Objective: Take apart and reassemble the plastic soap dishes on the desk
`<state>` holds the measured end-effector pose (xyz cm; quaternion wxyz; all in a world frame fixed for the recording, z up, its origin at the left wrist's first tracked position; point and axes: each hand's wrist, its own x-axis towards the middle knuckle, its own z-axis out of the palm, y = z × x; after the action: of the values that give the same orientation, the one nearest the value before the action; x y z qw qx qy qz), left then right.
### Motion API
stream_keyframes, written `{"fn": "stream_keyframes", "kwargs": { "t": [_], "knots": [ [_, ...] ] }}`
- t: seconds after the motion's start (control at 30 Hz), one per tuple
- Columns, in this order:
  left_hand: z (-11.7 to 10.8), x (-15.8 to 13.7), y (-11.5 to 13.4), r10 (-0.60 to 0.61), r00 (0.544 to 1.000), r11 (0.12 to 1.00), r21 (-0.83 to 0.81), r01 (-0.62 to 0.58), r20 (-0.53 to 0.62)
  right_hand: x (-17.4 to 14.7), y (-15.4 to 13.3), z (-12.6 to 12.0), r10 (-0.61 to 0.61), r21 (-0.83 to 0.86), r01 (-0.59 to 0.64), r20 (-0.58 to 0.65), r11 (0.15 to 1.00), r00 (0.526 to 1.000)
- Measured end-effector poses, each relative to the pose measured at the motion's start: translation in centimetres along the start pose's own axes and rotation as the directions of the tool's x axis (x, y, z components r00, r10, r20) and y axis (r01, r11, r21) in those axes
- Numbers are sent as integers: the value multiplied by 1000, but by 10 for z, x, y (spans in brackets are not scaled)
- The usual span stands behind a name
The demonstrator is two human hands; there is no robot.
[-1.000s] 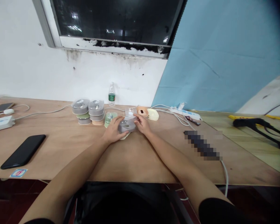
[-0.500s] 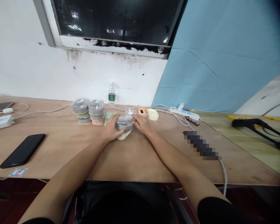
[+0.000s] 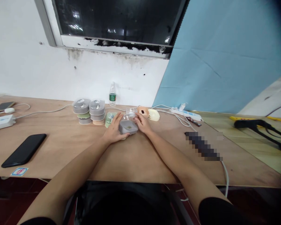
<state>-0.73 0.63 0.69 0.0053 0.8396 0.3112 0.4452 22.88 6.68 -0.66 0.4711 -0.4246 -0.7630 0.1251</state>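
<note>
My left hand is wrapped round the left side of a grey plastic box, thumb at its front edge. The box is tilted towards me, its inside showing with a small darker patch in it. A clear lid stands raised at its back edge; whether it is still attached, I cannot tell. My right hand has its fingers closed on the lid's right edge. Beneath the box a sliver of a pale cream piece shows; most of it is hidden. Just left of my left hand is a green box.
Two stacks of lidded boxes stand at back left, near a water bottle. Behind my right hand lie a peach piece and cream pieces. A black phone, power strip and cables lie around the table.
The clear lid has come up off the grey box, whose inside now shows. The box has tilted towards me and shifted slightly right, covering most of the cream piece under it.
</note>
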Motion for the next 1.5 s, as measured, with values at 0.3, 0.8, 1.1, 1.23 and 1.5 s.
{"fn": "stream_keyframes", "kwargs": {
  "t": [0.3,0.8,1.1,1.23,1.5],
  "knots": [
    [-1,4,16,0,1000,1000,10,-1,23,18,1,4,49,-228,-116,-280,967,959],
    [-1,1,8,-5,996,999,45,1,87,55,56,29,424,178,-386,-315,905,849],
    [3,0,3,-3,995,998,66,-3,99,34,43,23,127,-199,-167,-199,966,972],
    [3,-1,3,-6,995,998,69,-1,103,36,48,28,101,-231,-140,-171,963,980],
    [5,-2,3,-32,993,996,89,23,110,33,53,29,124,-229,-140,-82,963,989]
  ]
}}
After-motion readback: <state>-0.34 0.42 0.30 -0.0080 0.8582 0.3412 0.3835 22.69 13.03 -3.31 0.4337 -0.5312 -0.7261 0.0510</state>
